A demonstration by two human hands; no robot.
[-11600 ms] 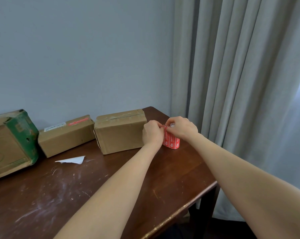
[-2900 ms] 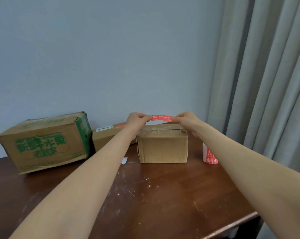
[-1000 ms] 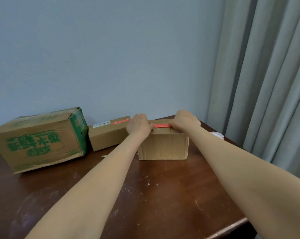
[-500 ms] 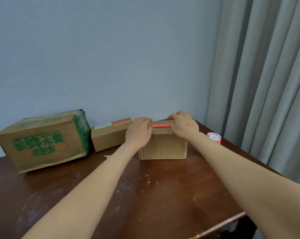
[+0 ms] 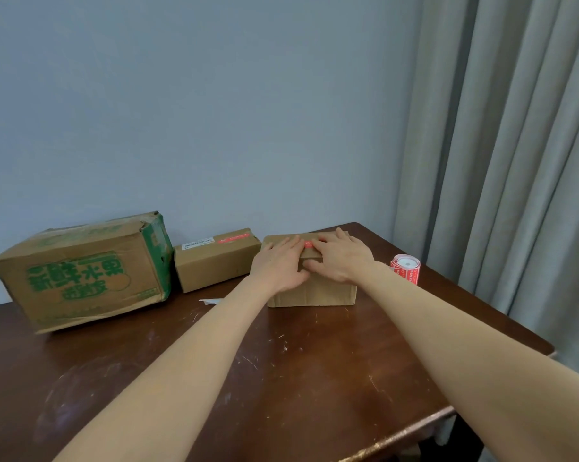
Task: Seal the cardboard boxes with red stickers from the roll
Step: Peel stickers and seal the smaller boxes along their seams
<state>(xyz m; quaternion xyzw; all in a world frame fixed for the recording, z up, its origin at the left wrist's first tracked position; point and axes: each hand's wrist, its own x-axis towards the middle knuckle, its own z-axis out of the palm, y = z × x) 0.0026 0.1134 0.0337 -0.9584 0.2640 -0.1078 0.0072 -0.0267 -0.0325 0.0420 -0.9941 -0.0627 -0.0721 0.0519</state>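
Observation:
A small plain cardboard box (image 5: 318, 293) stands at the back right of the table. A red sticker (image 5: 308, 245) lies across its top seam, only a short piece showing between my hands. My left hand (image 5: 279, 265) lies flat on the box top at the left, fingers spread. My right hand (image 5: 339, 258) lies flat on the top at the right, fingers on the sticker. The red sticker roll (image 5: 405, 269) stands on the table to the right of the box. A second small box (image 5: 216, 261) to the left carries a red sticker (image 5: 233, 237) on its top.
A large cardboard box with green print (image 5: 84, 271) sits at the far left against the wall. A white paper scrap (image 5: 210, 300) lies on the brown table (image 5: 281, 378) behind my left forearm. Grey curtains (image 5: 514, 161) hang at the right, past the table edge.
The sticker went from being held stretched above the box to lying on its top. Both hands have flattened onto the box top, fingers sliding inward over the sticker.

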